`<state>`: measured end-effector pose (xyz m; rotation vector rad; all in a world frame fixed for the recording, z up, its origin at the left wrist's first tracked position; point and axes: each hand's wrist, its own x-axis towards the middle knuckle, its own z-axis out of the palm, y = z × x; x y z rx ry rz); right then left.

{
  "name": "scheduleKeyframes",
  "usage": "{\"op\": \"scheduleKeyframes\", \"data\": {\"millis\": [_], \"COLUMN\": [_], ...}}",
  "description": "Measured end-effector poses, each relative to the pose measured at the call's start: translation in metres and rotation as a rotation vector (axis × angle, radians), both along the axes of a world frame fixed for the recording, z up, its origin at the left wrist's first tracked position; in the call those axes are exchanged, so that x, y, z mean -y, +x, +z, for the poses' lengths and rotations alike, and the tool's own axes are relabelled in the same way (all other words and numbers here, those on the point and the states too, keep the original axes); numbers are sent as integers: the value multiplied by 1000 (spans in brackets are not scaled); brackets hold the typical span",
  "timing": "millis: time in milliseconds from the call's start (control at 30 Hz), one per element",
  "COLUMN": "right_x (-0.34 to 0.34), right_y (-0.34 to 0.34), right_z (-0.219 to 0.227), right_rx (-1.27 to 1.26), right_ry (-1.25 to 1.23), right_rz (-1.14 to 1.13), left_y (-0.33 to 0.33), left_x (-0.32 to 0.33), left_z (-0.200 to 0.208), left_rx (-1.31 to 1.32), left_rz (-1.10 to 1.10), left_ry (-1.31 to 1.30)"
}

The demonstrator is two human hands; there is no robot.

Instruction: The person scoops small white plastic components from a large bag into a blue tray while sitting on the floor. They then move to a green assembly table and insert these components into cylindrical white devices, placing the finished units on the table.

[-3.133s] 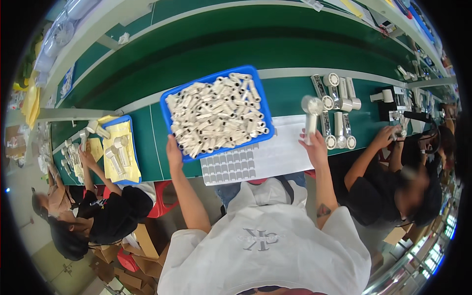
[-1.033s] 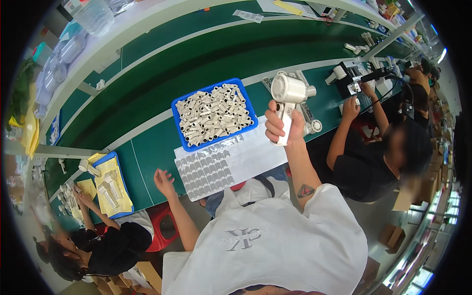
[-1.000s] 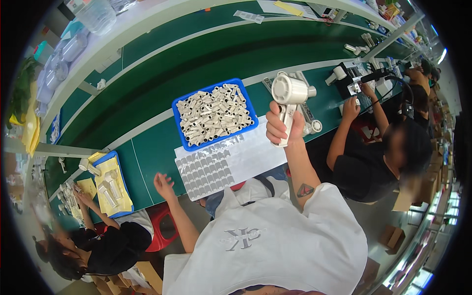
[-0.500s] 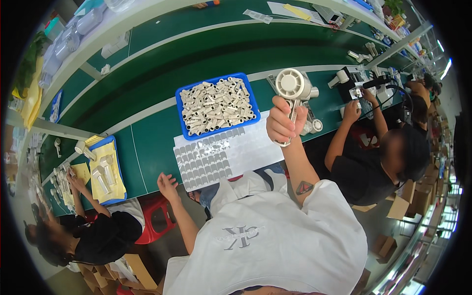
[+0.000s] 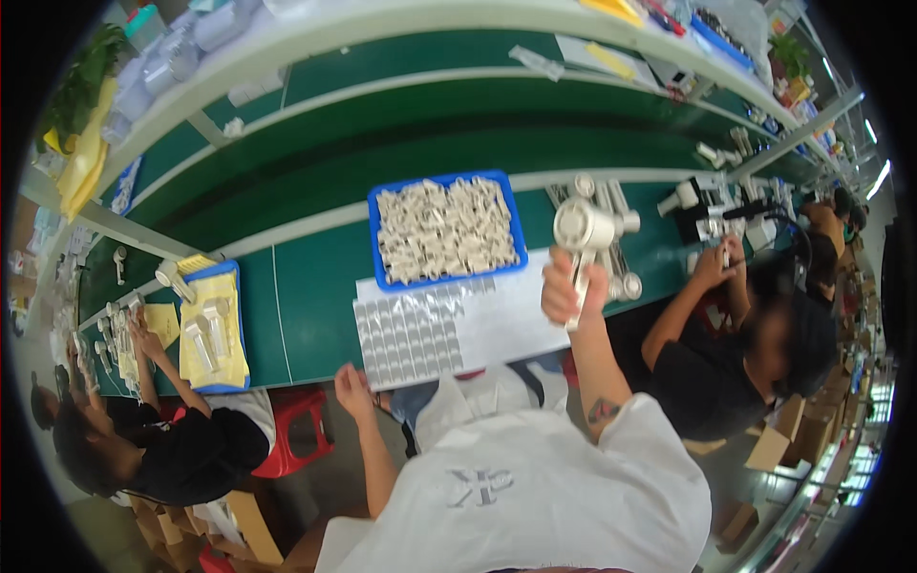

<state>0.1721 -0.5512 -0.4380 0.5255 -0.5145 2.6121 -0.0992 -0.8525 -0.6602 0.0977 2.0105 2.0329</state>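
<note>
A cream handheld fan [image 5: 585,225] with a round slotted head is upright above the right part of the bench. My right hand [image 5: 573,290] is closed around its handle. At the bench's near edge, by the lower left corner of a sheet of grey labels [image 5: 406,339], is my left hand [image 5: 353,390]. Blur hides how its fingers are set, and I see nothing in it. Beyond the sheet stands a blue tray [image 5: 376,250] heaped with small cream tubular parts [image 5: 444,229].
More fan bodies [image 5: 626,285] lie right of the raised fan. A co-worker [image 5: 712,358] works at a black fixture on the right, another [image 5: 143,430] on the left. A blue tray with yellow lining [image 5: 225,358] holds fan parts. A shelf [image 5: 315,40] spans the back; a red stool [image 5: 304,435] stands below.
The view has tilted, so the bench sits lower in it. The fan has turned in my right hand, its round face now angled leftward. My left hand's fingers, spread before, look more drawn together.
</note>
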Motion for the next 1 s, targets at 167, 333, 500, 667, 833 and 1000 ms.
{"op": "scheduleKeyframes", "data": {"millis": [167, 333, 500, 667, 833, 1000], "right_x": [-2, 16, 56, 72, 69, 49], "right_y": [15, 54, 95, 91, 93, 80], "right_z": [-35, -92, -144, -107, -93, -123], "right_rx": [995, 1455, 1619, 1637, 1594, 1532], "right_ry": [626, 1251, 1145, 1166, 1076, 1010], "right_rz": [-93, 350, 27, 115, 210, 496], "left_y": [27, 72, 79, 68, 69, 82], "left_x": [56, 105, 127, 125, 134, 152], "left_z": [-28, -57, -75, -78, -79, -105], "left_rx": [122, 780, 964, 960, 908, 893], "left_rz": [-91, -309, -431, -444, -471, -494], "left_ry": [-121, -442, -553, -580, -559, -569]}}
